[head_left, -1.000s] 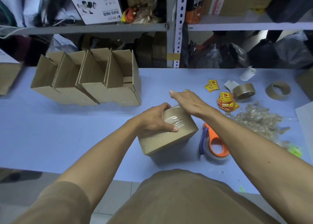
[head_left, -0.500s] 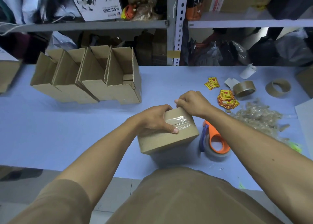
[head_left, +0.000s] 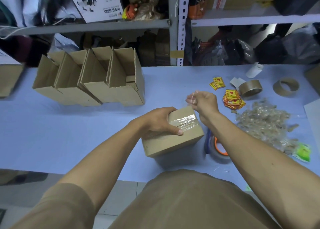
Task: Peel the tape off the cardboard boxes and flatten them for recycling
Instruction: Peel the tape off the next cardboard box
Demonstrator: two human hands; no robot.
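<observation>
Here left hand [head_left: 155,120] grips the box [head_left: 174,133]; right fingers [head_left: 191,99] pinch lifted tape [head_left: 188,106].

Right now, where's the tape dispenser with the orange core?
In the head view the tape dispenser sits on the blue table just right of the taped box, partly hidden under the right forearm, near the front edge.

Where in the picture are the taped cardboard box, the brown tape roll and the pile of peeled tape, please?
taped cardboard box [head_left: 174,143]: head view, on its bare front face.
brown tape roll [head_left: 250,88]: head view, on its outer side wall.
pile of peeled tape [head_left: 265,123]: head view, at the heap's middle.
</observation>
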